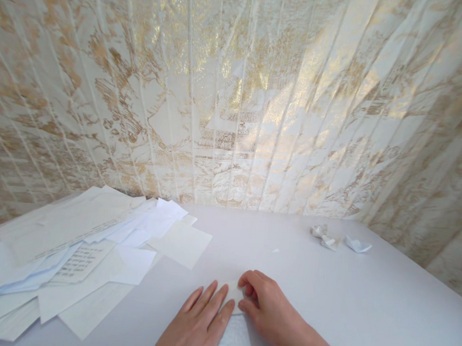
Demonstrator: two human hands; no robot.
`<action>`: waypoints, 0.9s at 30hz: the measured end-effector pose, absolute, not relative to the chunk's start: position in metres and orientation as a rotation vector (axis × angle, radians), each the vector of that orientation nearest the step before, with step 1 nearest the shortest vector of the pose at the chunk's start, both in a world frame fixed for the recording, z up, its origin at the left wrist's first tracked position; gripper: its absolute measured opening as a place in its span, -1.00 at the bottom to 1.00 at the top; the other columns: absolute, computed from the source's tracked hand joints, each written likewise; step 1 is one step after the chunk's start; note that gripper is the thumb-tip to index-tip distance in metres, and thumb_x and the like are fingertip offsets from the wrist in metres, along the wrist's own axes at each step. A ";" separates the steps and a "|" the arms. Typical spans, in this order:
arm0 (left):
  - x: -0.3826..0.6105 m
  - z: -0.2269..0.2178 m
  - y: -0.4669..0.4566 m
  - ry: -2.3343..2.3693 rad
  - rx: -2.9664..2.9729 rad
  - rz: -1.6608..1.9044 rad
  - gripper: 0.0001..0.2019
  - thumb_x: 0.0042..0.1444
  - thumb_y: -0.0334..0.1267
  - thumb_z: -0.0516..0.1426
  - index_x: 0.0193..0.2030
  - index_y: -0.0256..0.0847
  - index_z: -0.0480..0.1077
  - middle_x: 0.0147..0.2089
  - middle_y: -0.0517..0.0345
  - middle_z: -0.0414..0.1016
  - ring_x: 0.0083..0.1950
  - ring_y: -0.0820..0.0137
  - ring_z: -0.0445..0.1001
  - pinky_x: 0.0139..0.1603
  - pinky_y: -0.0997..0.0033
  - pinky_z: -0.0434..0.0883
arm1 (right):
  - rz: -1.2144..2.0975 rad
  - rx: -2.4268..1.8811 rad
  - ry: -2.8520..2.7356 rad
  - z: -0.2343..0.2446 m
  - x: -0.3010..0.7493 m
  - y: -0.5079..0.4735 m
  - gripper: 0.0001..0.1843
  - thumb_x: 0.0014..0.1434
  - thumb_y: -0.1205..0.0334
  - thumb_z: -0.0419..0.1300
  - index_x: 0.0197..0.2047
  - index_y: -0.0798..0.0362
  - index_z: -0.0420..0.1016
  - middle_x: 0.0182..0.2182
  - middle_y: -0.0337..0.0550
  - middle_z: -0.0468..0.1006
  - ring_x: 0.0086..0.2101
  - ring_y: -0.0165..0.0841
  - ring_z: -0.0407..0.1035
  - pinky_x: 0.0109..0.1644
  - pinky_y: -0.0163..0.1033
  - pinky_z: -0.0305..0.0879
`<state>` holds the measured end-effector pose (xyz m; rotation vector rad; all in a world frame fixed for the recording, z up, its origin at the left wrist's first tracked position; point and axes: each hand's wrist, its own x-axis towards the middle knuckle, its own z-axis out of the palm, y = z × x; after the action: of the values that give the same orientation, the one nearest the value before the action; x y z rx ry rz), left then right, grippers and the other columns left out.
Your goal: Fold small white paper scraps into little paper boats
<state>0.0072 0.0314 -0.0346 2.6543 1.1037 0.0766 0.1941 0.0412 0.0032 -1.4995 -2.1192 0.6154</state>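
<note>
A small whitish piece of paper [238, 292] lies on the table in front of me, between my two hands. My left hand [200, 320] rests flat on its left part with the fingers spread. At the paper's right edge, the curled fingers and thumb of my right hand [270, 307] close in a pinch. Both hands cover much of the paper, so its full outline and any folds are hidden.
Many loose sheets lie in an overlapping pile [91, 220] on the left, some with print. At the back right are crumpled paper pieces [324, 237] and a folded paper [357, 245]. A tiny scrap [275, 250] lies mid-table. A patterned curtain [237, 99] hangs behind.
</note>
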 end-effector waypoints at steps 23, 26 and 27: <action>0.007 -0.029 0.032 1.063 2.596 0.467 -0.45 -0.04 0.11 0.04 0.05 -0.15 0.25 0.12 -0.10 0.25 0.15 0.06 0.14 0.11 0.05 0.14 | 0.481 -1.671 -2.091 0.004 0.179 0.053 -0.92 -0.10 0.42 0.11 -0.47 0.07 0.33 -0.46 -0.19 0.41 -0.38 -0.36 0.26 -0.32 -0.32 0.10; 0.010 -0.017 0.032 1.153 2.423 0.668 -0.71 0.07 -0.12 0.00 -0.11 -0.16 0.33 -0.03 -0.02 0.34 0.01 0.22 0.26 0.02 0.18 0.25 | 0.529 -1.604 -2.060 0.001 0.178 0.050 -0.88 -0.11 0.47 0.07 -0.50 0.06 0.30 -0.55 -0.25 0.38 -0.45 -0.40 0.23 -0.39 -0.35 0.06; 0.011 -0.013 0.033 1.207 2.362 0.737 -0.73 0.07 -0.19 -0.01 -0.09 -0.17 0.31 -0.03 -0.02 0.33 0.01 0.23 0.26 0.03 0.18 0.24 | 0.556 -1.567 -2.048 0.000 0.177 0.049 -0.87 -0.11 0.48 0.06 -0.50 0.06 0.29 -0.57 -0.28 0.36 -0.47 -0.41 0.22 -0.41 -0.36 0.06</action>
<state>0.0107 0.0326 -0.0130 2.3617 1.2067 0.7370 0.1773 0.0491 -0.0001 -1.5667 -2.0482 0.5562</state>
